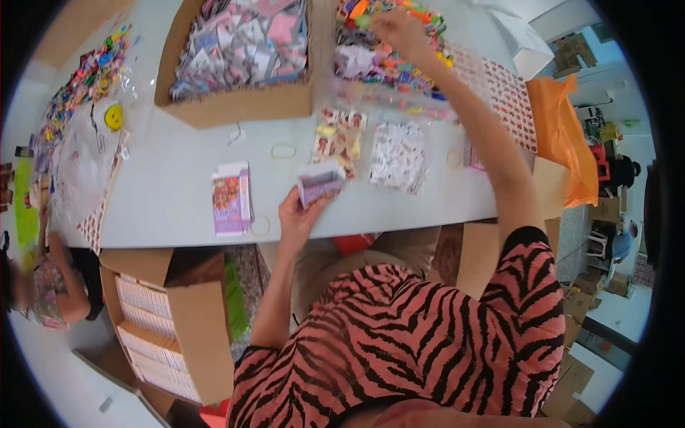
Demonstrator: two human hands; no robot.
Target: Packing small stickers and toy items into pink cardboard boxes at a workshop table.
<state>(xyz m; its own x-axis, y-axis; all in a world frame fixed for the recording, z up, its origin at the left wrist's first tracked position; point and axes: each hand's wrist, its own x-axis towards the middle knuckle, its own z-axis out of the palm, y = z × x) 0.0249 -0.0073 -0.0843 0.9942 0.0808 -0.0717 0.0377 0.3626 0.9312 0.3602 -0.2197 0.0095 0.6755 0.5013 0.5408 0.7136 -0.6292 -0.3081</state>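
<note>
My left hand [298, 214] is closed round a small purple carton [319, 191], tilted with its open top toward the far side. Stretched to the far right, my right hand [401, 34] is over a heap of small colourful trinkets [385, 65] in a clear plastic bag. Its fingers are bent together at the heap; what they pinch is too small to make out. A flat purple carton [230, 200] lies left of my left hand. Just beyond the held carton are a clear bag of brown-and-yellow printed pieces [338, 143] and a bag of white printed slips [398, 157].
A big cardboard box [235, 114] of small packets stands at the back. Rubber bands [283, 151] lie on the white table [171, 178]. Trinkets [93, 78] spread at far left, near another person [61, 285]. An orange bag [567, 143] lies right; a carton of stacked boxes [153, 321] stands below left.
</note>
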